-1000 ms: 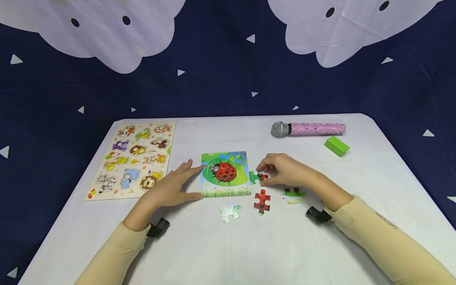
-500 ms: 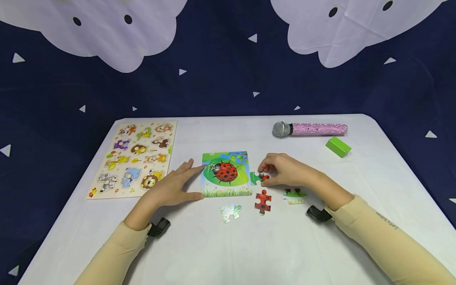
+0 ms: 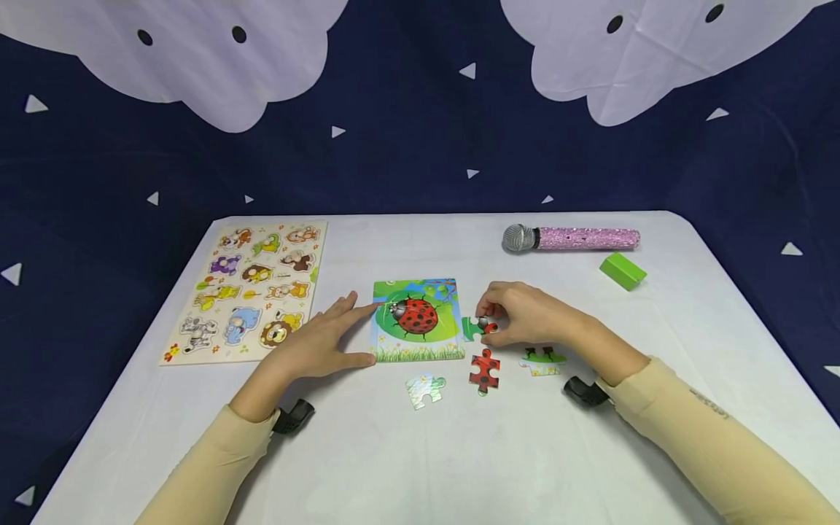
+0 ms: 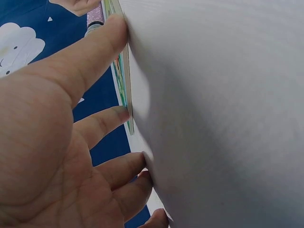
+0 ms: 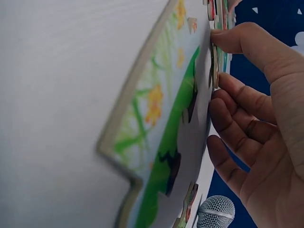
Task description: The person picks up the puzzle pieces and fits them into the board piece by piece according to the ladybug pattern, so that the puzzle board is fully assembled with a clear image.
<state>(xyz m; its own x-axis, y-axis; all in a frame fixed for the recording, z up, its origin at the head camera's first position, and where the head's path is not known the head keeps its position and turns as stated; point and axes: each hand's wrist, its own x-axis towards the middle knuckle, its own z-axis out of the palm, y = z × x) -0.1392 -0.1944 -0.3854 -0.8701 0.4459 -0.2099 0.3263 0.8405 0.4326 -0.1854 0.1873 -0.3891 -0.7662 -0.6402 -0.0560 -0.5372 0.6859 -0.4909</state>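
A square ladybug picture board [image 3: 420, 343] lies flat on the table. My left hand [image 3: 319, 343] is at its left side, thumb and index fingertip touching the edge, the other fingers reaching toward the table. Right of the board, my right hand [image 3: 525, 313] pinches a green puzzle piece [image 3: 469, 328] with part of a ladybug head between thumb and finger. The piece stays down at the tabletop, partly hidden by the fingers. A red spotted piece [image 3: 483, 372], a pale flowered piece [image 3: 425, 391] and a grass-and-flower piece [image 3: 542, 362] lie nearby. Another piece [image 5: 191, 204] shows beyond the hand in the right wrist view.
A wooden animal peg puzzle [image 3: 246, 292] lies at the left of the white table [image 3: 420, 467]. At the back right are a pink glittery microphone [image 3: 571, 238] and a green block [image 3: 623, 271]. A dark blue cloth [image 3: 407, 87] hangs behind.
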